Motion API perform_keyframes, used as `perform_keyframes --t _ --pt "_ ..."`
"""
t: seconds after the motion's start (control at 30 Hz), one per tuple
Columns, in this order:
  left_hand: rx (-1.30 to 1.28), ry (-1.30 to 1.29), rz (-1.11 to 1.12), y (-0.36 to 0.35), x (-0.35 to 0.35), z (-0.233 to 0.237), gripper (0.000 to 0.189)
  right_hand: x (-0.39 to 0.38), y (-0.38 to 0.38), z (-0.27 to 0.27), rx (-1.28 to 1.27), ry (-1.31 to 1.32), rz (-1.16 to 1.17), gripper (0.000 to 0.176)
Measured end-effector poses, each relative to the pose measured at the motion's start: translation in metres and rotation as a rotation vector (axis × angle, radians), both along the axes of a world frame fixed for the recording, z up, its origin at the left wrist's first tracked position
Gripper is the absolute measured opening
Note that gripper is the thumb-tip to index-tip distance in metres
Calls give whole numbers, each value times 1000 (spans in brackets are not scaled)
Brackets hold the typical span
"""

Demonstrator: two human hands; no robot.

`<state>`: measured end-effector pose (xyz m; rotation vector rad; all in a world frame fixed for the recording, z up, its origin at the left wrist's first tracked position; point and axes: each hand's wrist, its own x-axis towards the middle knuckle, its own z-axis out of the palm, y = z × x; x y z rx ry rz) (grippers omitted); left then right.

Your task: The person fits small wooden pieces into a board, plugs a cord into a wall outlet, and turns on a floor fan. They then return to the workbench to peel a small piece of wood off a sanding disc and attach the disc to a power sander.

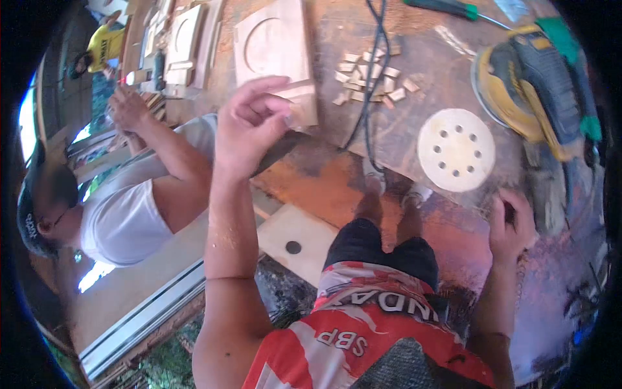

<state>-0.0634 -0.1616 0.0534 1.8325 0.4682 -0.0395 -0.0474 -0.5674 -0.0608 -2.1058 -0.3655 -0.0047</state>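
Note:
My left hand (pixel 254 123) is raised over the near edge of the workbench, its fingers loosely curled and apart, with nothing visible in them. Just beyond it lies a pale wooden board (pixel 285 39) with a round outline cut into its face. My right hand (pixel 512 222) hangs low by the bench edge at the right, fingers bent with a gap between them; no held object shows. Closest to it is a round sanding disc (pixel 455 149) with several holes, lying flat on the bench. A yellow and black orbital sander (pixel 528 84) rests beyond the disc.
Several small wood pieces (pixel 366 74) lie mid-bench, crossed by a dark cable (pixel 370 107). A green-handled screwdriver (pixel 444 6) is at the far edge. On the left, a co-worker in a white shirt (pixel 129 220) works close by; another person in yellow (pixel 103 47) is farther off.

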Motion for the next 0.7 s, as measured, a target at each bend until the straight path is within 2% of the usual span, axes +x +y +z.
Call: perform_keyframes --t 0.03,0.1,0.13,0.2,0.23,0.33,0.37,0.43,0.53,0.6,0.63,0.7 --pt "-34 -18 -12 -17 -5 -6 42 0 5 5 -9 49 -24 8" --pt "-242 -41 -49 -55 -13 -22 27 -1 13 10 50 -60 71 10" --pt "-288 -55 -61 -73 -14 -31 27 -2 18 21 66 -93 134 13" --pt "-837 9 23 -103 -19 -43 26 -11 35 43 143 -118 197 18" --pt "-959 24 34 -115 -22 -50 21 -13 42 51 210 -125 192 20" --pt "-1085 127 18 -137 -30 -60 21 -18 53 58 229 -116 190 26" --pt "-1085 123 33 -141 -33 -63 21 -18 56 60 210 -117 192 26" --pt "-1066 133 40 -146 -37 -66 20 -14 65 65 101 -344 247 31" --pt "-1011 141 16 -150 -41 -72 17 -16 74 56 33 -352 303 33" --pt "-821 133 -37 -152 -43 -82 16 -17 74 45 -4 -330 339 31" --pt "-827 124 -38 -152 -43 -84 16 -17 73 41 -34 -309 373 29" --pt "-615 127 -150 -152 -43 -85 15 -19 73 34 -58 -274 376 26"
